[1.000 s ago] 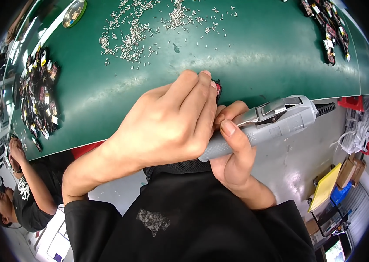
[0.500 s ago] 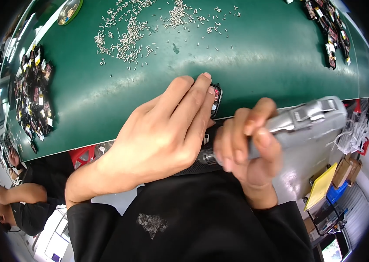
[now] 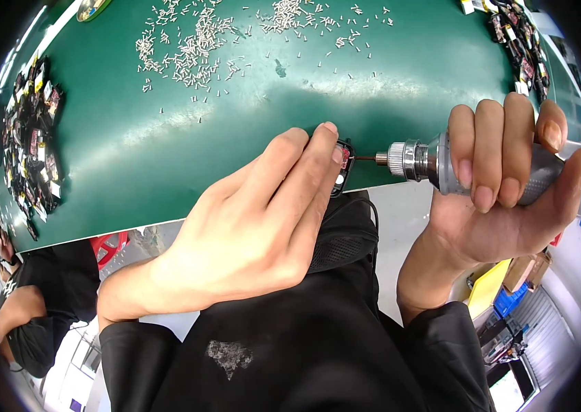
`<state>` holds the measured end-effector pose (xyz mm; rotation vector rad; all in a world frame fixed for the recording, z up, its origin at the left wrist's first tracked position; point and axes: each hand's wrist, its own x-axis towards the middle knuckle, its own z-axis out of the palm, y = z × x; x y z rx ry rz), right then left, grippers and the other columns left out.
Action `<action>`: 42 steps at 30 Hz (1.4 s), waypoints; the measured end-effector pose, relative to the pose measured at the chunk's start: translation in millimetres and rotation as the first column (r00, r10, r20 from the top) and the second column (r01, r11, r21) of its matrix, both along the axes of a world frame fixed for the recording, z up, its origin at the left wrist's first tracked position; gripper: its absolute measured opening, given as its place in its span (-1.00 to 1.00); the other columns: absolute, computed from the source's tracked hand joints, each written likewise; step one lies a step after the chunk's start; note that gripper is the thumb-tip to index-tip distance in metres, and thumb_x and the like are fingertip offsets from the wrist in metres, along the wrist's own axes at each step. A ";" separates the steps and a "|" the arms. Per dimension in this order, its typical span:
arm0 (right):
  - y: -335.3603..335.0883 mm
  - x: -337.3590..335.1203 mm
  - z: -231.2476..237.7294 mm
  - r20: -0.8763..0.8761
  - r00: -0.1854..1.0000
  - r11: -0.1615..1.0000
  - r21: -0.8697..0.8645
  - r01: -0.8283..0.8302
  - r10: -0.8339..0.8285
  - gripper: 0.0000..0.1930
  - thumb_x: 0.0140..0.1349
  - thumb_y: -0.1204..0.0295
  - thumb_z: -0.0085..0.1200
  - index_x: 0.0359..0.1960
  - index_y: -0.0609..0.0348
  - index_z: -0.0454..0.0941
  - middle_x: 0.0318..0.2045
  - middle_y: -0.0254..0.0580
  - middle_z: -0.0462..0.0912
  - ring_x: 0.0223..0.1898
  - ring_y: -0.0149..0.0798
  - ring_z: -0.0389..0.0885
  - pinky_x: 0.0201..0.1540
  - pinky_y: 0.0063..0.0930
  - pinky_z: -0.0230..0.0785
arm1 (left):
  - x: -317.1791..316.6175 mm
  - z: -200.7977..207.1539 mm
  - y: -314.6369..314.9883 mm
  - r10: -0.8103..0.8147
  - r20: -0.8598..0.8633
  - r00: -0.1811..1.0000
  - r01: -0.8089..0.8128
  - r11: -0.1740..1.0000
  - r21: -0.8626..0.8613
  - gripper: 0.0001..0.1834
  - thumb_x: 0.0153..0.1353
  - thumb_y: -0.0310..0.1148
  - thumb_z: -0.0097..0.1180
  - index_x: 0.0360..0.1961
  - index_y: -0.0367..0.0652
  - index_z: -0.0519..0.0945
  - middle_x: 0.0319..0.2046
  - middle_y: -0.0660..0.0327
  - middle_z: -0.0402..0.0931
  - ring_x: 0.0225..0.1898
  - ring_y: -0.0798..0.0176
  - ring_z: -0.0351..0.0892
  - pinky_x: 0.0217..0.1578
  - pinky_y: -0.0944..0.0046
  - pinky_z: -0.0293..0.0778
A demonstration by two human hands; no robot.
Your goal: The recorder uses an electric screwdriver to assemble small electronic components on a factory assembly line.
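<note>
Near the front edge of the table, my left hand (image 3: 252, 213) is closed over a small black casing (image 3: 347, 154) with a red circuit board inside. My fingers hide most of it; only its right end shows. My right hand (image 3: 496, 165) wraps around a grey electric screwdriver (image 3: 410, 160), held level to the right. Its thin bit (image 3: 366, 158) points left and reaches the casing's right edge; whether it sits in a screw I cannot tell.
Many loose silver screws (image 3: 197, 51) lie scattered across the green table (image 3: 112, 158). Piles of black casings with boards stand at the left (image 3: 32, 144) and far right (image 3: 520, 48). A shallow dish (image 3: 91, 8) is at the far left. Another person (image 3: 50, 295) sits to the left.
My right hand has moved right and up, turning the screwdriver so its bit now points at the casing. My left hand has stayed on the casing, and the view has shifted slightly.
</note>
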<state>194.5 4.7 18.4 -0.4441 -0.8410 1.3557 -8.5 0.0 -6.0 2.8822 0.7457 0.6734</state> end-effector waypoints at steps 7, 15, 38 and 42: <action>0.6 -2.1 0.9 0.091 0.996 0.998 -0.054 -0.012 0.017 -0.72 0.32 0.18 -0.18 -0.35 0.12 0.43 -0.76 -0.45 0.24 -0.75 -0.51 0.20 -0.53 -0.58 0.13 | 0.9 -5.3 -0.6 -0.003 0.028 1.000 0.003 1.000 -0.007 -0.52 -0.37 -0.61 0.10 -0.25 -0.54 0.55 -0.15 -0.12 0.48 -0.31 0.05 0.50 -0.40 0.24 0.52; 20.9 -9.1 0.9 0.232 0.961 0.982 0.071 -0.174 0.153 -0.75 0.37 0.20 -0.25 -0.36 0.08 0.31 -0.76 -0.50 0.21 -0.76 -0.56 0.16 -0.58 -0.62 0.14 | 1.4 -4.1 4.3 -0.034 0.034 0.999 0.034 0.999 -0.003 -0.52 -0.37 -0.60 0.10 -0.26 -0.55 0.53 -0.13 -0.13 0.47 -0.29 0.04 0.48 -0.40 0.23 0.52; -11.6 -18.4 -30.8 -0.255 0.967 0.998 -0.061 -0.028 0.011 -0.85 0.33 0.38 -0.14 -0.35 0.11 0.18 -0.79 -0.46 0.14 -0.82 -0.55 0.08 -0.69 -0.65 0.13 | -243.6 42.5 39.1 0.906 0.064 0.418 -0.890 0.395 0.227 -0.68 0.14 -0.51 0.04 -0.04 -0.31 0.46 -0.05 0.02 0.46 -0.02 -0.04 0.36 0.04 0.09 0.29; -10.5 -25.7 -29.9 -0.281 0.960 0.994 -0.113 -0.012 -0.021 -0.87 0.34 0.40 -0.19 -0.35 0.12 0.19 -0.76 -0.45 0.16 -0.80 -0.55 0.11 -0.67 -0.63 0.13 | -221.5 42.6 44.7 0.868 0.089 0.489 -0.831 0.432 0.350 -0.71 0.16 -0.53 0.04 -0.06 -0.27 0.50 -0.05 0.06 0.48 0.01 0.00 0.39 0.06 0.12 0.28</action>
